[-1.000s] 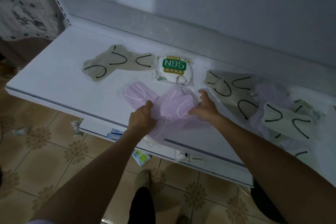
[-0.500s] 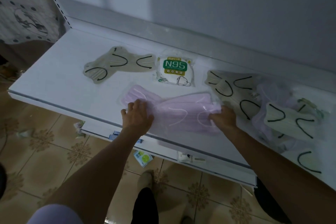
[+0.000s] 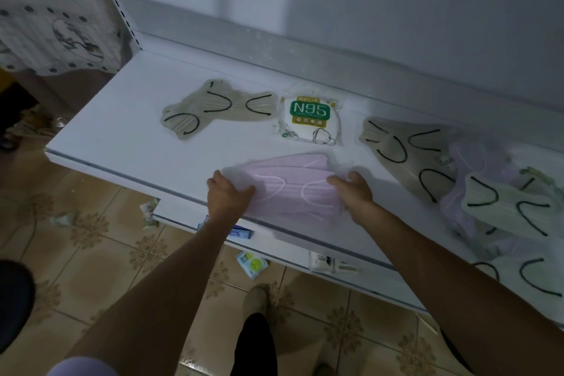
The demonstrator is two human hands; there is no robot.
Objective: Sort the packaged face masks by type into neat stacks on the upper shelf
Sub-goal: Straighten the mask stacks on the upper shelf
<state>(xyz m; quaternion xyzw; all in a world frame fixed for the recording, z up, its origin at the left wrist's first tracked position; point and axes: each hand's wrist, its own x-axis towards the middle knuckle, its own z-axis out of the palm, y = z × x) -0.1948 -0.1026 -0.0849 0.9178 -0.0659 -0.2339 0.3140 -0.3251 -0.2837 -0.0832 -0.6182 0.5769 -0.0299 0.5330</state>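
Note:
A stack of pink packaged masks [image 3: 293, 189] lies near the front edge of the white upper shelf [image 3: 122, 137]. My left hand [image 3: 227, 195] grips the stack's left end and my right hand [image 3: 354, 192] grips its right end. Behind it sit an N95 mask pack [image 3: 309, 119] and, to its left, two beige masks with black ear loops [image 3: 213, 111]. On the right lies a mixed heap of beige masks [image 3: 406, 149] and pale purple masks [image 3: 476, 159].
A lower shelf [image 3: 274, 241] juts out under the upper one, with small packets on it. A small packet [image 3: 251, 264] and scraps lie on the tiled floor. My foot [image 3: 256, 299] stands below. A patterned cloth [image 3: 58, 30] hangs at far left.
The spread pink masks have been pulled together into one overlapped stack. My hands moved closer, each now gripping one end of it.

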